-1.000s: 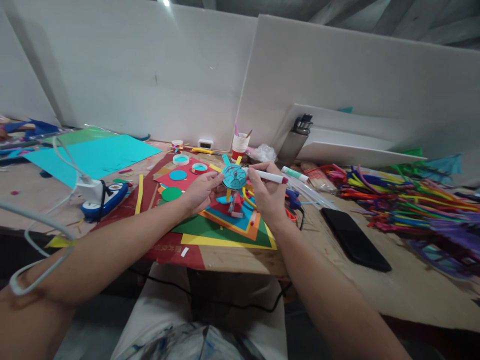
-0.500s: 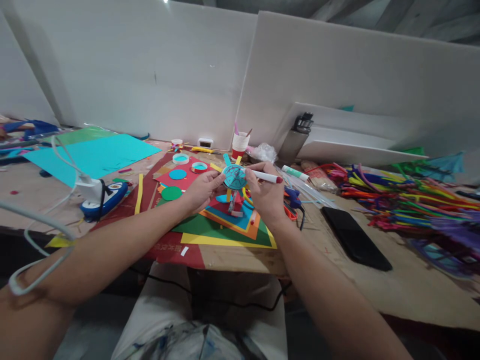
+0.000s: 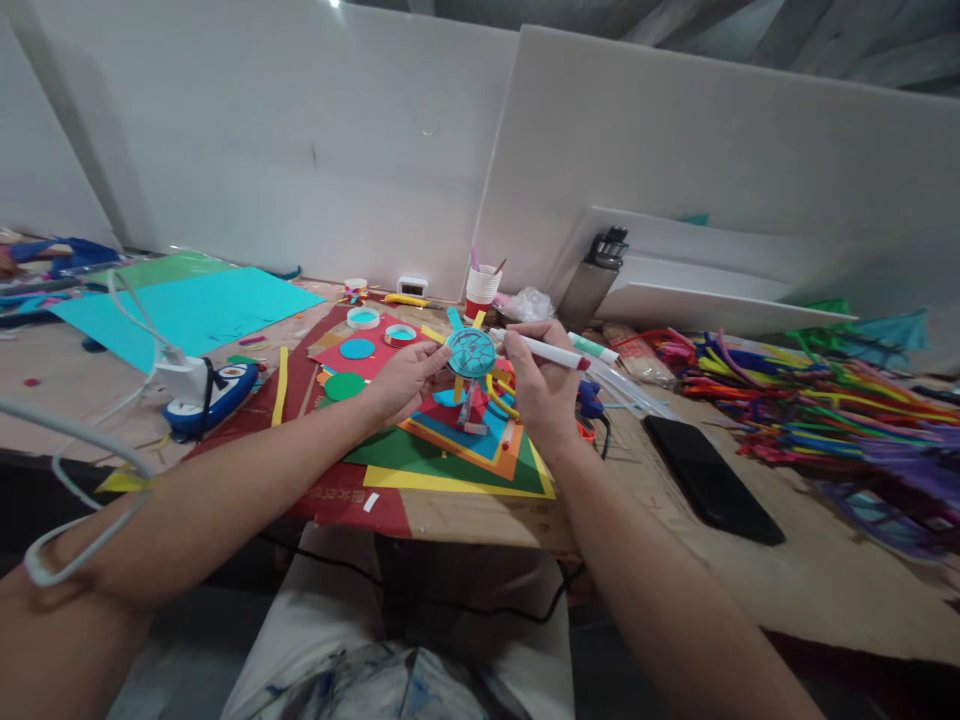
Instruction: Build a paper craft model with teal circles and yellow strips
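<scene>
Being pinched at its edge by the left hand (image 3: 405, 385), the line-marked turquoise disc (image 3: 471, 354) is held in front of the paper cups (image 3: 482, 291). A white marker (image 3: 553, 352) is clasped by the right hand (image 3: 546, 388), also in front of the cups, its tip near the disc. Right of the cups, a grey bottle (image 3: 589, 290) is seen.

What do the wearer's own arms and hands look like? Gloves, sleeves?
Left hand and right hand: bare, no gloves or wristwear visible. Left forearm and right forearm: bare, no sleeves in frame, no markings I can make out. A white cable crosses the view near the left elbow; contact unclear.
</scene>
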Motion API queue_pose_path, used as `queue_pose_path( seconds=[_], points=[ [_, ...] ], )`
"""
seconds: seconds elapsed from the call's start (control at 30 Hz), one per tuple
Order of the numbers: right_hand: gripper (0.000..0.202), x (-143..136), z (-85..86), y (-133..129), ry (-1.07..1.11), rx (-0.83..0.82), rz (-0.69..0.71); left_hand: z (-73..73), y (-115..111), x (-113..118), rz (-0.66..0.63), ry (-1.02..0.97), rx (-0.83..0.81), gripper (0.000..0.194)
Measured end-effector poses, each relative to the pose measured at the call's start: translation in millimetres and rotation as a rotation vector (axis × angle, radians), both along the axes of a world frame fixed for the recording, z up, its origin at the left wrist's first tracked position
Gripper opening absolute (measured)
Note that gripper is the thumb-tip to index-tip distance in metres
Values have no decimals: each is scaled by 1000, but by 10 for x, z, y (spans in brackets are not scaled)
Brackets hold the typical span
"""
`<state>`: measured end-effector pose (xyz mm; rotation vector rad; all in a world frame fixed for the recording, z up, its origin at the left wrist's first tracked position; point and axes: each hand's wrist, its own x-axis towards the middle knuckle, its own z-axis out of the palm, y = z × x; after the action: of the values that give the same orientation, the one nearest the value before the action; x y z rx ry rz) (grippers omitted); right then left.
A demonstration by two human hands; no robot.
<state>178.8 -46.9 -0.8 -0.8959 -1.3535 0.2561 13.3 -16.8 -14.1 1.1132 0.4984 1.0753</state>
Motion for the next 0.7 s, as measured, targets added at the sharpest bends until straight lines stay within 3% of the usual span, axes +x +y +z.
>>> queue_pose_path(
  seconds=[0.2,0.5,0.7],
  points=[
    [14,18,4,13,22,-58,-47,10,0,-6,12,-6,-55,21],
    [12,-7,-53,33,-156,-41,-62,2,-20,-2,-8,8,-12,25],
    [13,-45,-64,35,-245,-44,20,-5,-38,10,-9,65,-38,28]
  ],
)
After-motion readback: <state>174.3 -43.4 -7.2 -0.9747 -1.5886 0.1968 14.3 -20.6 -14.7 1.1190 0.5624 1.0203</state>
